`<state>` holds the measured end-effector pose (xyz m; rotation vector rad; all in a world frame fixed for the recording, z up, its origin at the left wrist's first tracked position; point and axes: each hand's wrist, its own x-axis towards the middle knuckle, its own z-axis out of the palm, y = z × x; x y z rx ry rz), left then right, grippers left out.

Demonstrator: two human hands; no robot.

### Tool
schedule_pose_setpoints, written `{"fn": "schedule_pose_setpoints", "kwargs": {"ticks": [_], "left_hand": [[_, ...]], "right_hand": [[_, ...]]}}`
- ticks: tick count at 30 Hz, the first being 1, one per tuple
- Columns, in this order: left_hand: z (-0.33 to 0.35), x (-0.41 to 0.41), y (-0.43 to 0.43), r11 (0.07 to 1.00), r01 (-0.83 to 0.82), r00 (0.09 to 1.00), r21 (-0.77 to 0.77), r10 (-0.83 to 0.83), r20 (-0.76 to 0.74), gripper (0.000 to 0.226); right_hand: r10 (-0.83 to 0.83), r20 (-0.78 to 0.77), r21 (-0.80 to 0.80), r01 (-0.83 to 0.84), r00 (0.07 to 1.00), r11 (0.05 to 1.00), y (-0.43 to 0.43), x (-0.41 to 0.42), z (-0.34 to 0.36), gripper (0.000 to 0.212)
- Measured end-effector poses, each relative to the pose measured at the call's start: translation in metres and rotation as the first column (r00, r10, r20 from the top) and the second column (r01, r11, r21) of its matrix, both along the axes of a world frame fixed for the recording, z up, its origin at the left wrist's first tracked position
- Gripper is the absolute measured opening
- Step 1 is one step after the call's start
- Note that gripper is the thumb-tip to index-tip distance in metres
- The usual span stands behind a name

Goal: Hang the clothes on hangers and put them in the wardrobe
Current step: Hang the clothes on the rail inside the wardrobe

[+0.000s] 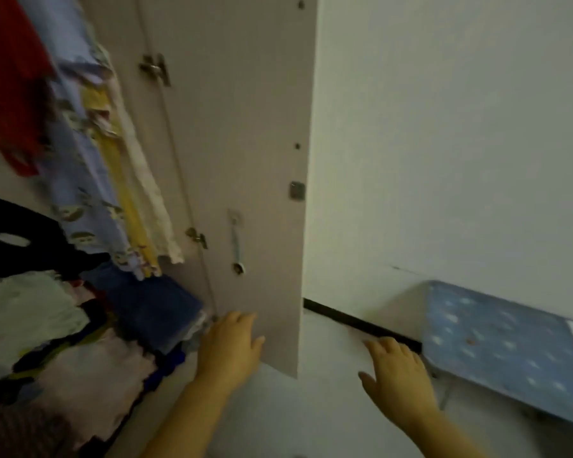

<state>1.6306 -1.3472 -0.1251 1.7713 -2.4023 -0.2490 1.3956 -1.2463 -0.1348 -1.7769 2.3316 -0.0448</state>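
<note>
nearest, the left hand (230, 345) — fingers straight and loosely spread, gripping nothing, set against the lower inner face of the open wardrobe door (245, 153); touching it or just short of it, cannot tell. to its right, the right hand (396, 371), likewise spread wide and holding nothing, above the pale floor (328, 411) and near the end of an ironing board (503, 342) in a blue speckled cover. left of the left hand, inside the wardrobe, a heap of folded clothes (90, 375), with dark blue denim (149, 305) at its right edge. higher on the door, a spanner (237, 246) hanging from a hook, metal hinges (154, 69), a small catch (296, 190) by the edge. farther up, hanging clothes (83, 193) packed side by side — red, blue print, yellow, cream; print too blurred to read. behind, a white wall (444, 127) with a black skirting strip (354, 322).
</note>
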Motion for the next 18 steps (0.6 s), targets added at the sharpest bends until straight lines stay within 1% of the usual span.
{"fn": "schedule_pose_setpoints", "kwargs": {"ticks": [4, 6, 9, 12, 14, 18], "left_hand": [[-0.011, -0.076, 0.079, 0.97, 0.242, 0.97, 0.03, -0.241, -0.043, 0.045], [-0.015, -0.117, 0.118, 0.921, 0.387, 0.922, 0.036, -0.385, -0.046, 0.047], [-0.016, -0.182, 0.18, 0.826, 0.563, 0.826, 0.033, -0.563, -0.023, 0.045], [-0.014, -0.246, 0.256, 0.709, 0.705, 0.71, 0.034, -0.704, -0.019, 0.038], [-0.012, -0.288, 0.314, 0.608, 0.793, 0.608, 0.027, -0.794, -0.009, 0.036], [-0.007, -0.363, 0.45, 0.386, 0.923, 0.386, 0.015, -0.923, 0.002, 0.046]], "right_hand": [[-0.222, -0.012, 0.036, 0.223, 0.975, 0.974, 0.119, -0.051, 0.0, 0.059], [-0.343, -0.013, 0.031, 0.343, 0.939, 0.939, 0.175, -0.074, 0.002, 0.059], [-0.509, -0.023, -0.001, 0.509, 0.86, 0.861, 0.268, -0.105, 0.002, 0.059], [-0.654, -0.046, -0.035, 0.653, 0.755, 0.756, 0.368, -0.131, 0.004, 0.056], [-0.735, -0.06, -0.05, 0.733, 0.676, 0.678, 0.437, -0.145, 0.008, 0.058], [-0.867, -0.091, -0.068, 0.866, 0.489, 0.495, 0.588, -0.161, 0.014, 0.057]]}}
